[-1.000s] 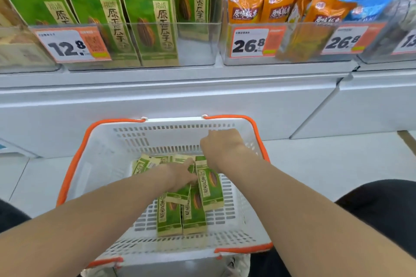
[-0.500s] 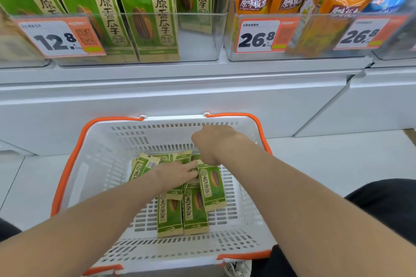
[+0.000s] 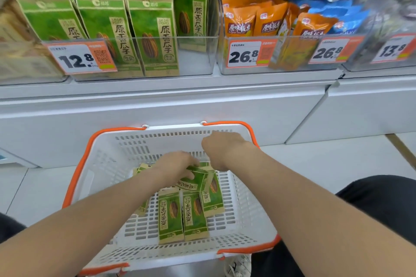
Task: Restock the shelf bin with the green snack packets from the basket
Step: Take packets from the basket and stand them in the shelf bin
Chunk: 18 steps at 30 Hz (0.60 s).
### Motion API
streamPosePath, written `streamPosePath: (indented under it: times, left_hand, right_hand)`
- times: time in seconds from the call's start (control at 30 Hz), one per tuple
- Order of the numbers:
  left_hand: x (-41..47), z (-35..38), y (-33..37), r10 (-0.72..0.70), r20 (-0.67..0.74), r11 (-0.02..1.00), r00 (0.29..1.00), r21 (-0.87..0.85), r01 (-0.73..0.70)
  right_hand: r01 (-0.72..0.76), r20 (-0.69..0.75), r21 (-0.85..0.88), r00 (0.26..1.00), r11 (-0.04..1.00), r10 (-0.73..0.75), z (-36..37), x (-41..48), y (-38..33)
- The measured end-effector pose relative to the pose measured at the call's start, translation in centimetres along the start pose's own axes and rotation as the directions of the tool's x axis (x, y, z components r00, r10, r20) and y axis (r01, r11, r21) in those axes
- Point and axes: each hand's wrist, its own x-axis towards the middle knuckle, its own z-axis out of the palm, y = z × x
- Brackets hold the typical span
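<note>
Left hand (image 3: 177, 165) around green packet (image 3: 198, 181)

I note that the left hand (image 3: 177, 167) no longer lies flat on the pile. Its fingers (image 3: 191, 170) now curl over one green packet (image 3: 198, 183), which has come up off the others. It sits tilted, turned crosswise above the flat packets (image 3: 171, 218) nearer me. The right hand (image 3: 221, 149) has drawn slightly up and towards the far wall of the basket (image 3: 157, 139). Its knuckles face up beside the raised packet's end, and I cannot tell whether it holds anything. The view has tipped upward, so the packets in the shelf bin (image 3: 198, 58) show to their tops. The 13.8 price tag (image 3: 392, 50), cut off or out of view before, now shows whole.
</note>
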Motion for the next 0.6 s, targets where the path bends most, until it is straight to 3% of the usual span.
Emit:
streamPosePath:
  times: [0.13,0.23,0.3,0.37,0.5,0.6]
  left_hand:
    - [-1.7,-3.8,0.6,-0.107,-0.217,0.915,0.970,-0.402,0.011]
    - [-3.3,-7.2,2.0,-0.204,-0.321,0.690,0.925,-0.717,-0.097]
    - [-4.2,-9.6,2.9,-0.246,-0.367,0.546,0.897,-0.817,-0.184]
    - [-4.9,-11.9,3.0,-0.301,-0.405,0.470,0.863,-0.851,-0.235]
    - [-6.0,-16.2,2.4,-0.361,-0.532,0.497,0.766,-0.805,-0.325]
    - [-6.9,-19.5,2.4,-0.290,-0.662,0.632,0.692,-0.675,-0.381]
  right_hand:
    - [-0.091,-0.052,0.177,0.993,0.980,0.102,-1.8,-0.8,2.1]
    - [-0.129,-0.099,0.352,0.980,0.927,0.174,-3.6,-1.4,3.5]
    - [-0.085,-0.160,0.470,0.971,0.878,0.179,-5.0,-2.0,3.7]
    - [0.000,-0.259,0.606,0.945,0.795,0.198,-6.5,-2.8,3.5]
    - [0.192,-0.487,0.732,0.818,0.654,0.306,-8.6,-3.7,2.8]
    - [0.353,-0.610,0.757,0.683,0.550,0.402,-10.1,-4.1,2.5]
